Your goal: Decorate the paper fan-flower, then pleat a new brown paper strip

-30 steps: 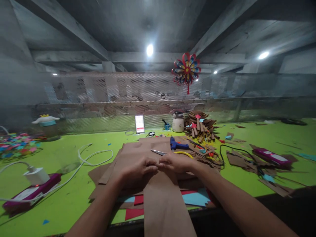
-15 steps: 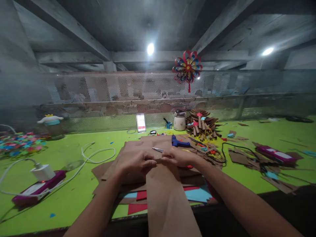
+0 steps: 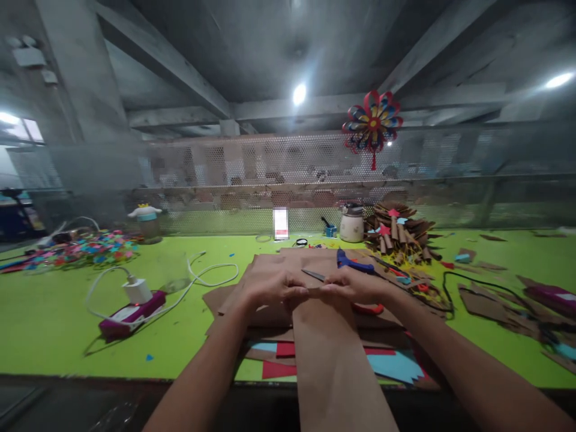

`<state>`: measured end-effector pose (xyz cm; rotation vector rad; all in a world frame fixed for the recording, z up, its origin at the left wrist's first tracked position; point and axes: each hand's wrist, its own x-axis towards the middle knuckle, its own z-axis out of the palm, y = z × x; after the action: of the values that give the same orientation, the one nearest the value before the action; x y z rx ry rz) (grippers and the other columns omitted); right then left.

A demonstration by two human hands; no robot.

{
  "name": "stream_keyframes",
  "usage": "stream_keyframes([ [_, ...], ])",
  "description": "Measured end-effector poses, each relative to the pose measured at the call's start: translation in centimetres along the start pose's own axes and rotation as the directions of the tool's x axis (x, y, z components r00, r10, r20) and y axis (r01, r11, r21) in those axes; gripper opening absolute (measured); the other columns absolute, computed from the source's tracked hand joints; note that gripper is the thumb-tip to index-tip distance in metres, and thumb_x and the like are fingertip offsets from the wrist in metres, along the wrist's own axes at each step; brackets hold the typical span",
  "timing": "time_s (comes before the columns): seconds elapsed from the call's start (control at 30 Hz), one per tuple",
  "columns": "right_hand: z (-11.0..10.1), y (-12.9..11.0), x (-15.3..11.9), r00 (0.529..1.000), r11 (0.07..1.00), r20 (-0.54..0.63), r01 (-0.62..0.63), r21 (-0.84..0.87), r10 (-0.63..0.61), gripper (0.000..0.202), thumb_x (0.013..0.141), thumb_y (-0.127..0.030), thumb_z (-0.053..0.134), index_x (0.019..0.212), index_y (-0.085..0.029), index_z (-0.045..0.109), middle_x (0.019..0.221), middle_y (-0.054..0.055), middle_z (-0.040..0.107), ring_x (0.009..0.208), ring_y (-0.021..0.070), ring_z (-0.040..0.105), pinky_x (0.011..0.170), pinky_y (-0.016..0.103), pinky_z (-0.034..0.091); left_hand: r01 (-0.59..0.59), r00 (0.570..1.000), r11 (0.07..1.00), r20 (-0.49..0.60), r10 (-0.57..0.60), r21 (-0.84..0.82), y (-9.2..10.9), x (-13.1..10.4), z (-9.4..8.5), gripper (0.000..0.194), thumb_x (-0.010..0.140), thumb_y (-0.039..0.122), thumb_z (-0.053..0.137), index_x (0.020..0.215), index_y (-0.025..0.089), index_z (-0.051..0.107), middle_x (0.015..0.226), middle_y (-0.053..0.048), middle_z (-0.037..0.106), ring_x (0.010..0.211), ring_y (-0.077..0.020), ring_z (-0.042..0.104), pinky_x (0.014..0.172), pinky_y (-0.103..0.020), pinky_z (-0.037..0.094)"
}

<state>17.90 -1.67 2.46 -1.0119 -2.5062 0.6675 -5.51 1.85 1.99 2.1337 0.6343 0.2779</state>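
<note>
A long strip of brown kraft paper [image 3: 333, 360] runs from the table's front edge up to my hands. My left hand [image 3: 288, 287] pinches the left side of its far end, thumb and fingers closed. At the right side of that same end, my right hand [image 3: 344, 284] pinches it too. Between the hands the end looks narrowly folded or rolled; which one I cannot tell. Under both hands lies a stack of brown paper sheets [image 3: 270, 270]. Scissors [image 3: 312, 275] lie partly hidden beneath my right hand, with the blades pointing left and a red handle [image 3: 368, 309] beyond my wrist.
A blue glue gun [image 3: 353, 262] lies behind my right hand. Rolled brown paper pieces [image 3: 398, 234] pile up beside a white jar [image 3: 351, 223]. Red and light-blue paper [image 3: 396, 365] sticks out under the stack. On the left are a purple power strip [image 3: 135, 315] and a white cable [image 3: 216, 276].
The view has turned left, so everything appears further right. Both hands still pinch the strip's far end, with only slight finger movement.
</note>
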Motion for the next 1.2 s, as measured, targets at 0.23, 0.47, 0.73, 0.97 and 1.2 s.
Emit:
stream_keyframes([
  [0.23, -0.4, 1.5, -0.4, 0.982, 0.939, 0.187, -0.074, 0.335, 0.011, 0.04, 0.085, -0.051, 0.043, 0.082, -0.013, 0.056, 0.053, -0.005, 0.044, 0.044, 0.0067, 0.041, 0.043, 0.019, 0.031, 0.068, 0.998, 0.991, 0.003, -0.069, -0.116, 0.0, -0.5, -0.2, 0.037, 0.075, 0.05, 0.06, 0.074, 0.013, 0.06, 0.052, 0.004, 0.052, 0.043, -0.0066, 0.047, 0.045, -0.019, 0.04],
  [0.47, -0.7, 0.8, -0.5, 0.994, 0.935, 0.1, -0.084, 0.346, 0.053, 0.042, 0.084, -0.052, 0.045, 0.073, -0.013, 0.057, 0.045, -0.005, 0.046, 0.036, 0.0049, 0.037, 0.038, 0.018, 0.023, 0.153, 0.985, 0.985, -0.073, -0.159, -0.084, 0.5, -1.0, -1.0, 0.04, 0.075, 0.051, 0.06, 0.08, 0.011, 0.065, 0.048, 0.003, 0.056, 0.037, -0.0072, 0.052, 0.04, -0.017, 0.037],
  [0.73, -0.6, 2.6, -0.1, 0.988, 0.918, -0.082, -0.088, 0.386, 0.129, 0.041, 0.078, -0.053, 0.053, 0.066, -0.013, 0.055, 0.042, -0.007, 0.044, 0.035, 0.0045, 0.035, 0.036, 0.017, 0.02, 0.059, 0.998, 0.981, -0.026, -0.065, -0.183, 1.3, -1.2, -0.9, 0.039, 0.079, 0.052, 0.055, 0.073, 0.013, 0.054, 0.045, 0.002, 0.056, 0.043, -0.0096, 0.057, 0.044, -0.017, 0.039],
  [0.97, -0.4, 3.1, 0.0, 0.994, 0.875, -0.074, -0.031, 0.483, 0.077, 0.042, 0.081, -0.05, 0.052, 0.061, -0.014, 0.051, 0.041, -0.007, 0.044, 0.034, 0.005, 0.039, 0.035, 0.016, 0.025, 0.071, 0.988, 0.988, -0.129, -0.089, -0.137, 1.1, -1.0, -0.8, 0.04, 0.078, 0.051, 0.057, 0.07, 0.012, 0.054, 0.048, 0.002, 0.056, 0.04, -0.0094, 0.055, 0.04, -0.018, 0.036],
  [1.2, -0.7, 3.6, 0.1, 0.962, 0.705, -0.246, 0.092, 0.703, 0.12, 0.035, 0.08, -0.043, 0.056, 0.095, -0.011, 0.06, 0.064, 0.002, 0.064, 0.052, 0.0097, 0.057, 0.052, 0.021, 0.044, 0.044, 0.988, 0.981, -0.14, -0.072, -0.191, 0.7, -1.4, -1.2, 0.041, 0.079, 0.052, 0.055, 0.067, 0.012, 0.053, 0.048, 0.002, 0.055, 0.042, -0.0087, 0.054, 0.043, -0.018, 0.035],
])
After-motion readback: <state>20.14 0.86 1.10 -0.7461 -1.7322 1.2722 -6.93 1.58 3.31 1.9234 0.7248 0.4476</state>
